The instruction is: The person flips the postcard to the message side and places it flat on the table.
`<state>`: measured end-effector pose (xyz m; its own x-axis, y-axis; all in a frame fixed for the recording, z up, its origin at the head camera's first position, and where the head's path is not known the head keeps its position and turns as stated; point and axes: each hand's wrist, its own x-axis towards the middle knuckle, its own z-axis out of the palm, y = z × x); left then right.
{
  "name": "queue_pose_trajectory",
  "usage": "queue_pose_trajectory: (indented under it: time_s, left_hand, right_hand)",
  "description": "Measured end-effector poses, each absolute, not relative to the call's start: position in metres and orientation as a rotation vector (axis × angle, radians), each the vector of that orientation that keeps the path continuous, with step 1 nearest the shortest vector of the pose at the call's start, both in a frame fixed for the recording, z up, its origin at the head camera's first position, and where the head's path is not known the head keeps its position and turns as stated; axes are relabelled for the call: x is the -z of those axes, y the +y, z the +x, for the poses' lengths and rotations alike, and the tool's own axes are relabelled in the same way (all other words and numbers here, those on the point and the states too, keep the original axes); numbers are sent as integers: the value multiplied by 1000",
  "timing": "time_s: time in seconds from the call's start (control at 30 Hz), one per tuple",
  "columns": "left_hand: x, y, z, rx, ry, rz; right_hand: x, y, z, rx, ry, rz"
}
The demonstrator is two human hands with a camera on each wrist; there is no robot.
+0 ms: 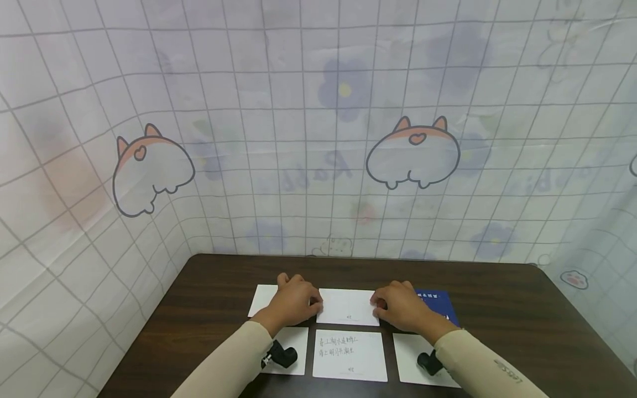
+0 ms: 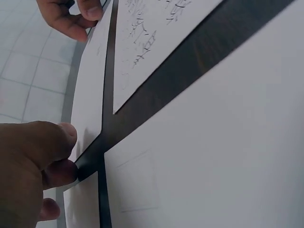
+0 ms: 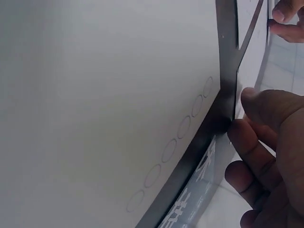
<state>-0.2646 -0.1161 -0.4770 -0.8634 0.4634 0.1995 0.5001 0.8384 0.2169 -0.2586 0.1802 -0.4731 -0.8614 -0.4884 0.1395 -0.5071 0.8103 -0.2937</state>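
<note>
A white card (image 1: 348, 307) lies in the middle of the back row on the dark table, with small marks near its front edge. My left hand (image 1: 294, 301) pinches its left edge with thumb and fingertips. On the opposite edge, my right hand (image 1: 402, 305) holds the card the same way, its fingers curled. Directly in front lies a white card with handwriting (image 1: 350, 354). Partly under my left hand is another white card (image 1: 261, 298). Beside my right hand is a blue card with white print (image 1: 439, 304), partly covered by the hand.
Below my left forearm lies a white card (image 1: 298, 365); another white card (image 1: 410, 367) lies below my right one, with a row of drawn ovals in the right wrist view. Black wrist-worn devices partly hide both. A patterned curtain (image 1: 298, 221) stands behind the dark table (image 1: 522, 309).
</note>
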Motion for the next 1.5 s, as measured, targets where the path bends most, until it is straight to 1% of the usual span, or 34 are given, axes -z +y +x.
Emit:
queue_pose_trajectory:
  time_s: [0.33,0.93,1.5]
  left_hand:
    - [471,-105,-268,511,-2912,-769]
    - [466,-60,-263,491,-2941,-846]
    - [475,-34,-264,432,-2910,-906]
  right_hand:
    - [463,194,-257,-564,-2961,748]
    - [466,222,-259,-612,-2938,742]
    - [464,248,-257,-580,-2949,676]
